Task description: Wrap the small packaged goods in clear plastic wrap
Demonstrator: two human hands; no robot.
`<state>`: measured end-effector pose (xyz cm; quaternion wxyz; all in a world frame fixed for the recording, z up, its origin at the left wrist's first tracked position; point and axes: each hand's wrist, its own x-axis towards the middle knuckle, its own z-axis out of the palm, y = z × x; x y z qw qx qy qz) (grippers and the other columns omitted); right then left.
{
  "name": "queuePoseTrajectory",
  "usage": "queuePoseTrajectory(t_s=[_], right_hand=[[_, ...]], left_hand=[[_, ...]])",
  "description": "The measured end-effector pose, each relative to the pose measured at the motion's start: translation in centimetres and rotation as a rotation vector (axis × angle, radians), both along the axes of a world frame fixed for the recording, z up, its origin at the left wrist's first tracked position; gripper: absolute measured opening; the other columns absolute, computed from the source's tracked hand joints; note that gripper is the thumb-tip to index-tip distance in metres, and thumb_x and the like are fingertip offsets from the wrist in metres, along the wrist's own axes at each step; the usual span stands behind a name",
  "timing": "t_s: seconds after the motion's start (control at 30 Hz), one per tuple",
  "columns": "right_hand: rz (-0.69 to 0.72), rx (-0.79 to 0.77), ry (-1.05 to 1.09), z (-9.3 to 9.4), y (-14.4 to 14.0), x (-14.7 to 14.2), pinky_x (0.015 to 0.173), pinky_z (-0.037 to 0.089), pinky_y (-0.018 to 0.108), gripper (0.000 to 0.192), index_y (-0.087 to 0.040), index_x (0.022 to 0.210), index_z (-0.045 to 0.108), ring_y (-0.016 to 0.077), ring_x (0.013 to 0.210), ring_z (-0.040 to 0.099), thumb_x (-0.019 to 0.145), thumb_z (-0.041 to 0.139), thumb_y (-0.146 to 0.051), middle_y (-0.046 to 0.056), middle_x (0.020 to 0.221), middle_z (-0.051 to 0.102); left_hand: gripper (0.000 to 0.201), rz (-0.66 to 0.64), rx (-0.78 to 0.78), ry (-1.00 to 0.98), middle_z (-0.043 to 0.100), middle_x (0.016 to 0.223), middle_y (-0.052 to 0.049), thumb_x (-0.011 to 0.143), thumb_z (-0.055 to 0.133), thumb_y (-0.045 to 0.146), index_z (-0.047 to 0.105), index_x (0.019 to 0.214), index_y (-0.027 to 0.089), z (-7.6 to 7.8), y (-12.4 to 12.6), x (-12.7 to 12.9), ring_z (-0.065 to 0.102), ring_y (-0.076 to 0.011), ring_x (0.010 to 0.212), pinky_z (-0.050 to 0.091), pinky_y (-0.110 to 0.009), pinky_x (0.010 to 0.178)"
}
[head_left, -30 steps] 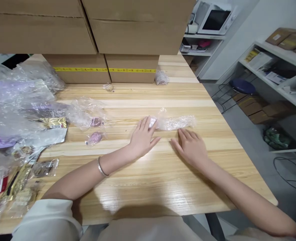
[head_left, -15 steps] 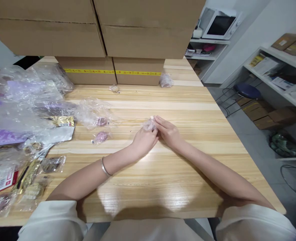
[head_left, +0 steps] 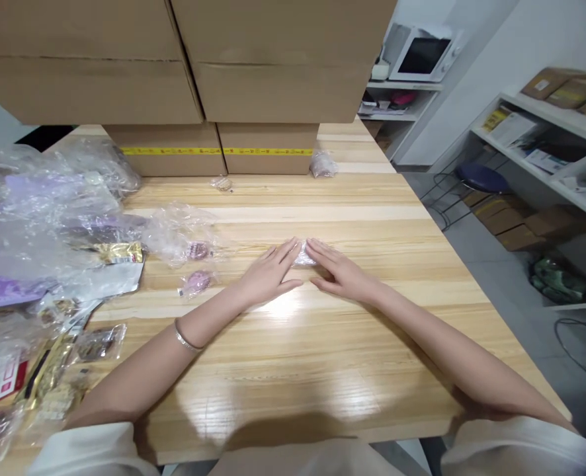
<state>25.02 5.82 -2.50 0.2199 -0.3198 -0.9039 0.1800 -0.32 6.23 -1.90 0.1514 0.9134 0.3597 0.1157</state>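
Head camera footage is showing both hands lying flat on the wooden table (head_left: pixel 352 344), fingers stretched out and meeting over a small clear plastic wrapper (head_left: pixel 305 255) near the middle of the tabletop. The left hand (head_left: pixel 268 272) is pressing its fingertips on the wrapper's left edge, and the right hand (head_left: pixel 340 272) is covering its right edge, so the film is pinned between them rather than gripped; neither hand is closing around it. Pressing from both sides seems meant to keep the crinkly film flat and folded. A bracelet (head_left: pixel 186 339) is sitting on the left wrist. Two pink wrapped pieces (head_left: pixel 194 283) are lying just to the left, apart from the hands, beside a heap of loose clear bags (head_left: pixel 49 205). Stacked cardboard boxes (head_left: pixel 213 86) are standing along the far side.
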Motion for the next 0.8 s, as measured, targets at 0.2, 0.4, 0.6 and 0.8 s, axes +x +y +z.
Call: queuePoseTrajectory(t_s=[0.2,0.4,0.6,0.8], right_hand=[[-0.106,0.037,0.000,0.2,1.1,-0.1,0.114,0.040,0.048,0.061,-0.020,0.148,0.042,0.0272,0.141,0.044,0.094,0.058,-0.041,0.015,0.154,0.045],[-0.480,-0.129,0.219,0.0,5.4,0.0,0.079,0.057,0.042,0.047,-0.020,0.120,0.052,0.0276,0.090,0.071,0.089,0.060,-0.054,0.012,0.106,0.072],[-1.021,-0.319,0.882,2.2,18.7,0.6,0.048,0.046,0.020,0.017,-0.025,0.110,0.040,0.0100,0.056,0.054,0.101,0.039,-0.039,-0.004,0.079,0.056],[-0.974,-0.413,0.766,3.1,26.7,-1.8,0.062,0.054,0.023,0.023,-0.010,0.105,0.056,0.0069,0.058,0.052,0.102,0.045,-0.030,-0.002,0.073,0.057]], left_hand=[[0.048,0.004,-0.022,-0.148,0.056,0.143,-0.014,0.097,0.038,0.017,0.049,0.143,0.017,0.7,2.5,-0.3,0.054,-0.0248,0.130,0.044,-0.043,0.109],[0.040,0.267,-0.200,-0.563,0.068,0.123,-0.011,0.101,0.041,0.038,0.056,0.132,0.018,2.1,2.7,-0.9,0.064,-0.0206,0.113,0.049,-0.036,0.100],[0.032,0.452,-0.065,-0.674,0.066,0.116,-0.010,0.097,0.048,0.031,0.056,0.124,0.017,4.4,3.1,-2.6,0.064,-0.0169,0.105,0.052,-0.031,0.088],[0.024,0.560,0.082,-0.558,0.064,0.108,-0.008,0.094,0.048,0.027,0.067,0.105,0.018,6.5,4.1,-4.8,0.062,-0.0171,0.097,0.051,-0.024,0.069]])
